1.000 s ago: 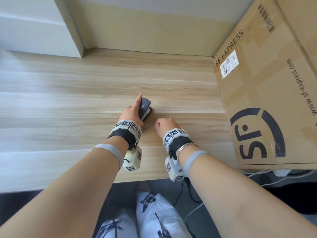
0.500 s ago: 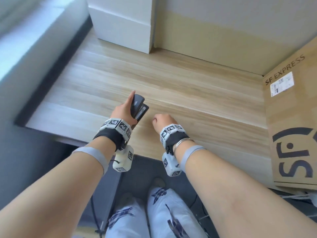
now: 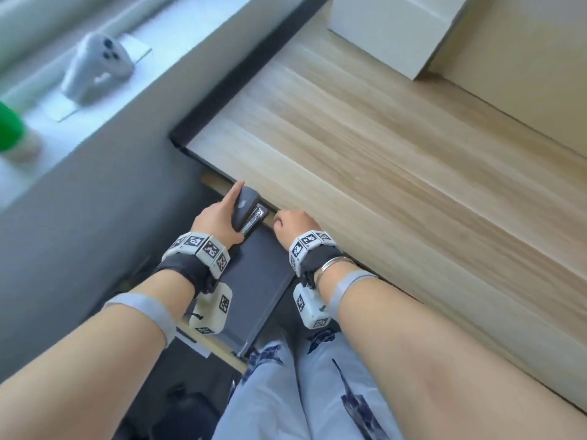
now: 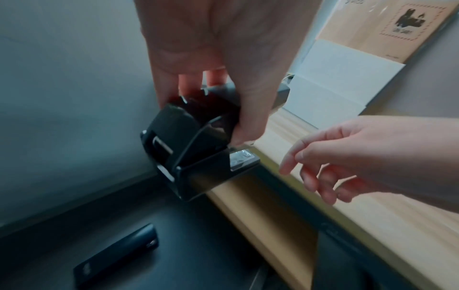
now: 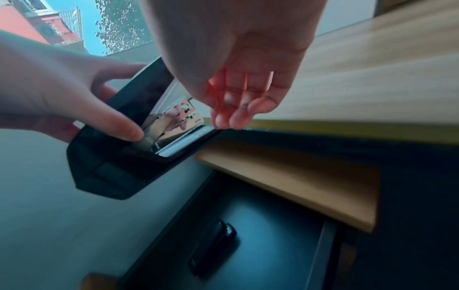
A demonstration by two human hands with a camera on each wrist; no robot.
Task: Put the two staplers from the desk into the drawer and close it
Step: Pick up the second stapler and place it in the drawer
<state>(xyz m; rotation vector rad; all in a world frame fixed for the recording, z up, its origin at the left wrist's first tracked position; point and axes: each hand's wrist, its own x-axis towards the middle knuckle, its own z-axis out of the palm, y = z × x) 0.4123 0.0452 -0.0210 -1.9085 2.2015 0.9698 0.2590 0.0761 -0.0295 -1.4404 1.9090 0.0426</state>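
Note:
My left hand (image 3: 236,212) grips a black stapler (image 3: 247,208) and holds it in the air just off the wooden desk's (image 3: 381,173) front left edge. Below it is the open dark drawer (image 3: 260,281). The left wrist view shows the held stapler (image 4: 191,151) from its rear end, and a second black stapler (image 4: 116,255) lying on the drawer floor. That second stapler (image 5: 213,249) also shows in the right wrist view, under the held stapler (image 5: 119,162). My right hand (image 3: 287,222) hovers at the desk edge beside the held stapler, fingers (image 5: 233,115) loosely curled, holding nothing.
A white box (image 3: 390,30) stands at the desk's back. Left of the desk, a window sill (image 3: 47,100) carries a white controller (image 3: 95,68) and a green object (image 3: 9,128). My knees (image 3: 301,392) are below the drawer's front.
Both hands have moved from the middle of the desk to its front left edge, over the open drawer. The left hand still carries the stapler. The view has swung left.

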